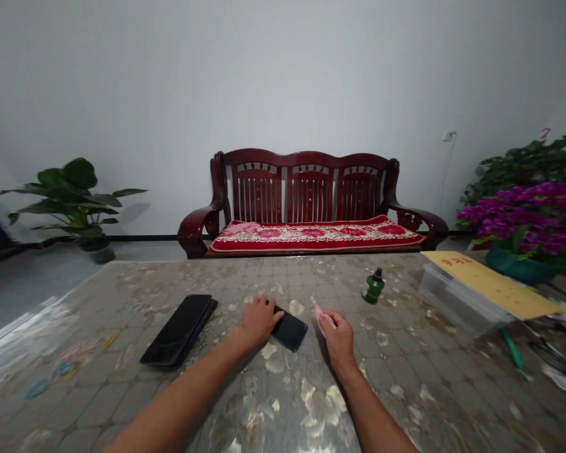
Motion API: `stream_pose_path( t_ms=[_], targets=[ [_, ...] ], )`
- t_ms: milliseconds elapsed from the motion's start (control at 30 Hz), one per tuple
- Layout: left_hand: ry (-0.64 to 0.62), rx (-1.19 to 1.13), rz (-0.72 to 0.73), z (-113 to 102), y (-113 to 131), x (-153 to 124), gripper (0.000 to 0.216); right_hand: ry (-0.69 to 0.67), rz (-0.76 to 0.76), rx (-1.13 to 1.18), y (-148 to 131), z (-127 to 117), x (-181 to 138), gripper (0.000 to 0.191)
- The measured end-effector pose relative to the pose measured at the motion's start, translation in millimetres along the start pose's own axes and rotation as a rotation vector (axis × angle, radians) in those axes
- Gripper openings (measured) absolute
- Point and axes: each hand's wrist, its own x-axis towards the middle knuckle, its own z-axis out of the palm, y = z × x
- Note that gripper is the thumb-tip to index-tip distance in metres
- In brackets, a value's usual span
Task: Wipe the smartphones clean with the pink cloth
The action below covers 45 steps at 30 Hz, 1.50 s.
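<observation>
A black smartphone [290, 329] lies flat on the patterned table [245, 415], its screen facing up. My left hand [258, 319] rests at the phone's left end, the thumb on its edge and the fingers curled round it. Just right of the phone, my right hand [338, 336] pinches a small pink cloth [321, 319], held apart from the screen. Most of the cloth is hidden inside the fingers. Beyond my right hand stands a small green bottle [373, 287] with a dark cap.
A black tablet in a case [179, 330] lies left of my forearm, near several coloured bands [68, 365]. At right are a clear plastic box [457, 299] under a yellow envelope [490, 283], a green-handled tool [513, 348] and purple flowers [528, 217]. A wooden bench [311, 189] stands behind.
</observation>
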Motion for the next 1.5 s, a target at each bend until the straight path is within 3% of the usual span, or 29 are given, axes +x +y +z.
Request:
stream_pose_path(
  t_ms=[133, 300, 400, 533, 833, 1033, 1300, 1500],
  targets=[
    [-0.042, -0.023, -0.026, -8.2, -13.5, -24.2, 0.041, -0.010, -0.014, -0.008, 0.4, -1.0, -0.3, 0.034],
    [-0.175, -0.239, 0.019, -13.8, -37.0, -47.6, 0.055, -0.019, -0.022, -0.018, 2.2, -1.7, -1.1, 0.032],
    [-0.232, -0.320, 0.073, -15.9, -47.5, -56.7, 0.072, -0.029, -0.044, -0.037, 2.3, -1.8, -1.8, 0.031],
    [-0.245, -0.376, 0.074, -16.3, -52.6, -63.1, 0.073, -0.056, -0.124, -0.104, 0.0, -1.7, -4.1, 0.028],
    [-0.152, -0.413, 0.090, -4.0, -37.4, -74.2, 0.057, -0.252, -0.465, -0.541, -16.7, 1.4, -20.3, 0.024],
    [-0.110, -0.426, 0.045, -1.9, -22.4, -80.8, 0.057, -0.287, -0.450, -0.899, -24.9, 6.2, -21.6, 0.023],
    [-0.097, -0.401, 0.016, -3.0, -17.5, -81.9, 0.049, -0.503, -0.539, -0.808, -30.7, 29.7, -43.4, 0.030],
    [-0.109, -0.343, -0.032, -7.1, -5.6, -83.0, 0.050, -0.327, -0.437, -0.918, -27.1, 16.0, -16.8, 0.028]
  ],
)
